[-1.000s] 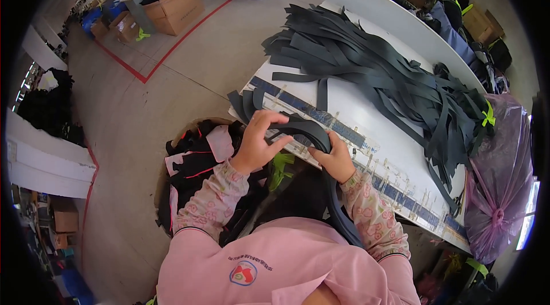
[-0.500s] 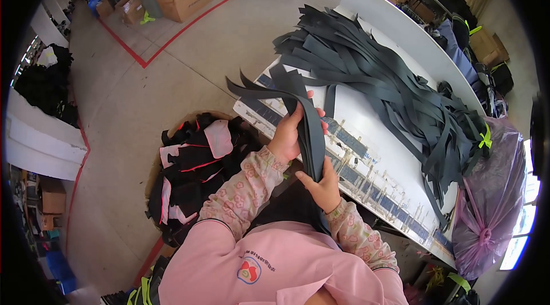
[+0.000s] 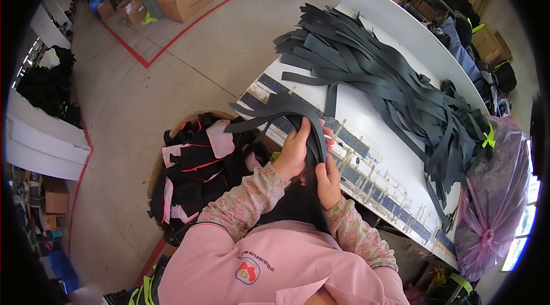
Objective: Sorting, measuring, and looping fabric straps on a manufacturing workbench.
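Several dark strips (image 3: 314,141), left hand (image 3: 293,153) and right hand (image 3: 329,187), fingers wrapped around them, white table (image 3: 361,116) alongside

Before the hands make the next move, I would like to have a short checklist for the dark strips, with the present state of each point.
1. Left hand has the held strips: ok, its fingers show past their right edge.
2. Right hand grips them: cannot tell; it is at their side, with its fingers mostly hidden.
3. Upper ends together: not ok, they fan apart.
4. Lower ends even: cannot tell, they are out of sight.
5. Pile of other strips on the table: ok, it lies across the white top.
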`<act>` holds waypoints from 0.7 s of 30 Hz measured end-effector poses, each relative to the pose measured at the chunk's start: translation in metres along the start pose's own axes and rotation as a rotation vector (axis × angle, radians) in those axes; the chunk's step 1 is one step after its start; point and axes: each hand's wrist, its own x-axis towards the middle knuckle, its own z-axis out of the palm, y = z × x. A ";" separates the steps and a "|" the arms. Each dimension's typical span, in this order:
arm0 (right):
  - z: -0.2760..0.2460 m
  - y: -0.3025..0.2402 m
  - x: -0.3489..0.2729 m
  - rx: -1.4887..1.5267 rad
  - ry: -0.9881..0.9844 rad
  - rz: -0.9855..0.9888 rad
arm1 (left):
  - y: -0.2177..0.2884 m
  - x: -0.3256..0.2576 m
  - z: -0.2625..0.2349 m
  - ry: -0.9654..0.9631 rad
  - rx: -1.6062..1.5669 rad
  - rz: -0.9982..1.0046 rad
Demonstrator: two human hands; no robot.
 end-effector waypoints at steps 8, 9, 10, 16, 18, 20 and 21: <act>-0.037 0.019 -0.035 -0.836 0.054 -0.238 | 0.038 0.025 -0.006 0.129 -0.133 0.233; -0.042 0.028 -0.045 -0.835 0.050 -0.240 | 0.043 0.025 -0.006 0.127 -0.096 0.258; -0.047 0.036 -0.055 -0.836 0.050 -0.196 | 0.046 0.026 -0.007 0.126 -0.059 0.282; -0.063 0.060 -0.071 -0.850 -0.049 -0.037 | 0.035 0.026 -0.009 -0.100 -0.006 0.291; -0.060 0.050 -0.061 -0.801 -0.140 -0.052 | 0.036 0.022 -0.002 -0.248 0.131 0.370; -0.051 0.038 -0.041 -0.752 -0.155 -0.142 | 0.037 0.017 0.011 -0.217 0.265 0.347; -0.043 0.031 -0.029 -0.701 -0.175 -0.228 | 0.037 0.014 0.016 -0.178 0.398 0.323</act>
